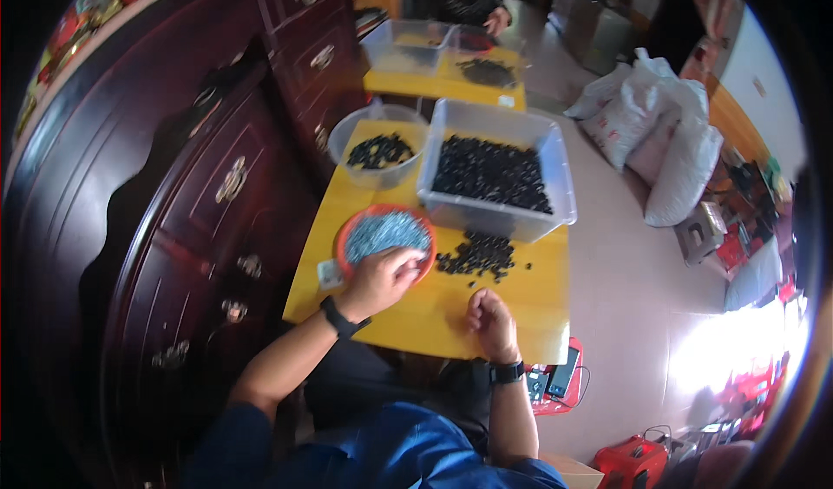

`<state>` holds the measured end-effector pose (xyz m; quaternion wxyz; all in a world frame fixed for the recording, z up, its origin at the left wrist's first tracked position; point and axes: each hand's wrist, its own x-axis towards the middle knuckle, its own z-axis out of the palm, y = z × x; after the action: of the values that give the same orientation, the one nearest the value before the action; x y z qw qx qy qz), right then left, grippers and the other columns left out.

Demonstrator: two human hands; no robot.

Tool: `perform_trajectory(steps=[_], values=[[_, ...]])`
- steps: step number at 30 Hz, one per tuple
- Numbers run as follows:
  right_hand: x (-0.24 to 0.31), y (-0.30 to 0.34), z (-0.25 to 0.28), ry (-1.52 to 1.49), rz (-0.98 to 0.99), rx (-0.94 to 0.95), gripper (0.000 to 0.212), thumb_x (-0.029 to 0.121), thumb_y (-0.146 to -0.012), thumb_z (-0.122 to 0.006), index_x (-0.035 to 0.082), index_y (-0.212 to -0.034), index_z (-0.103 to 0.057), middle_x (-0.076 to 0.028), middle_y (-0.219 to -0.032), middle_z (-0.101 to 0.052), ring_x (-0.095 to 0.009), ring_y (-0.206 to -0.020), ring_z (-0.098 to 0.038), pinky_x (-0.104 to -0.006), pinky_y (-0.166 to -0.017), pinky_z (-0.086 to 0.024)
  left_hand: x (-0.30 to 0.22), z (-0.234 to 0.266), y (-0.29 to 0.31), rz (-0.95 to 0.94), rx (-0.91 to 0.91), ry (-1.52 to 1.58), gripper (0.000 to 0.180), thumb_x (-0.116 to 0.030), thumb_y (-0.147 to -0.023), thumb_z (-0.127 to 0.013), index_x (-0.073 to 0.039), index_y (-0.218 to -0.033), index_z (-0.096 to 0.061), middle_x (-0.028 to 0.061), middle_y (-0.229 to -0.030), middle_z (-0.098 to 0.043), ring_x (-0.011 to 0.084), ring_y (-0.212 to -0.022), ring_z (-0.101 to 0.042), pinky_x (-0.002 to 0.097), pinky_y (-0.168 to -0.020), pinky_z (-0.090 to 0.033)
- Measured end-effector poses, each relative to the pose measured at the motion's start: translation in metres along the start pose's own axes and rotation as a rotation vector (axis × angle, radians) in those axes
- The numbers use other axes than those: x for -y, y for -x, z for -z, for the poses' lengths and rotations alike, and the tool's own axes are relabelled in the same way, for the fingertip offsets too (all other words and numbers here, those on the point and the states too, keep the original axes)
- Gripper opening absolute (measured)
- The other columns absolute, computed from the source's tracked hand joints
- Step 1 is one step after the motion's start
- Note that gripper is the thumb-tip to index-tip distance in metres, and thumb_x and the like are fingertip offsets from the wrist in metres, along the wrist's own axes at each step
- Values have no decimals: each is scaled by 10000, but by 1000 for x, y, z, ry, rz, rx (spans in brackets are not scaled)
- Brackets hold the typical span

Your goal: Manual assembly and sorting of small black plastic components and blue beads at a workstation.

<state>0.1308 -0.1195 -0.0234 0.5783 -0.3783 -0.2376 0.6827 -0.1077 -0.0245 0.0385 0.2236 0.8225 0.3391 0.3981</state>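
My left hand (382, 281) reaches over the near rim of an orange-red bowl (347, 229), its fingers closed in a pinch. Small bluish-silver metal pieces (386, 233), thin like screws or pins, fill that bowl. Whatever sits between my left fingertips is too small to make out. My right hand (495, 324) is above the near right part of the yellow table (416, 320), fingers curled in, and what they hold is hidden. Just beyond it lies a loose pile of small black round parts (477, 256).
A clear bin (555, 168) of black parts stands behind the pile, beside a round clear tub (343, 146) with fewer parts. Dark wooden cabinets (217, 255) border the left. At a farther table sits another person (468, 3). White sacks (642, 111) stand on the floor at right.
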Motion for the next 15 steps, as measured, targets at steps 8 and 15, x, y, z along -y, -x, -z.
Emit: perform_trajectory(steps=[8,15], values=[[-4,-6,-36,458,-7,58,444,430,-1075,-454,58,-885,-604,30,-697,-486,-74,-621,-421,-237,-573,-358,-42,-30,12,-123,16,14,406,-2,-803,-720,-60,-1192,-619,95,-932,-696,279,-842,-695,397,-739,-560],[-15,-4,-40,431,1,117,349,355,-1066,-514,71,-892,-619,49,-674,-485,-59,-607,-417,-230,-569,-353,-35,-28,34,-2,-12,57,270,-53,-819,-737,-57,-1076,-653,92,-885,-693,290,-818,-686,402,-720,-542]])
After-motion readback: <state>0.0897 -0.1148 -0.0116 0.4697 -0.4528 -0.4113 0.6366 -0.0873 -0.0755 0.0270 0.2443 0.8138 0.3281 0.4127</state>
